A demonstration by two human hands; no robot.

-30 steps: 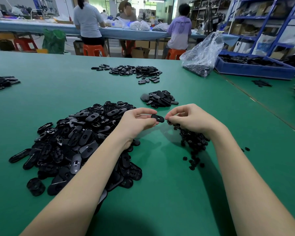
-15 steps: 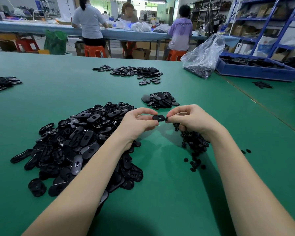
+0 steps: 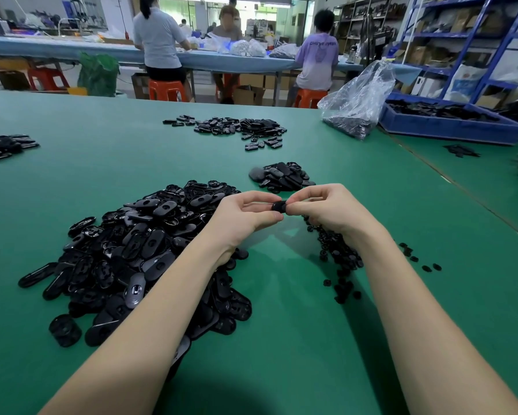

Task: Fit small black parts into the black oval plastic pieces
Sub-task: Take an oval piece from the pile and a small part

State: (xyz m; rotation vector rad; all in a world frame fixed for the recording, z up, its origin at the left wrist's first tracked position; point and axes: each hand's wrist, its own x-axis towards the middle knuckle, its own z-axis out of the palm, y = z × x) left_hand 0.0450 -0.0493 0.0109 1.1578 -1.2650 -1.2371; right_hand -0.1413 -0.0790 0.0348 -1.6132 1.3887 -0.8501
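One black oval piece (image 3: 278,206) is held above the green table (image 3: 296,339) between both hands. My left hand (image 3: 245,217) pinches its left end between thumb and fingers. My right hand (image 3: 326,209) pinches its right end; whether a small part sits under those fingers is hidden. A big heap of black oval pieces (image 3: 138,250) lies to the left under my left forearm. A scatter of small black parts (image 3: 338,259) lies under my right wrist. A small pile of oval pieces (image 3: 281,176) sits just beyond my hands.
Further piles of black pieces lie at the far middle (image 3: 236,128) and the left edge (image 3: 3,146). A clear plastic bag (image 3: 358,100) and a blue bin (image 3: 449,121) stand at the far right. A table seam (image 3: 461,190) runs along the right. People work at a distant bench.
My hands have closed in on each other, so less of the oval piece shows between the fingers. The hands stay in the same spot above the table.
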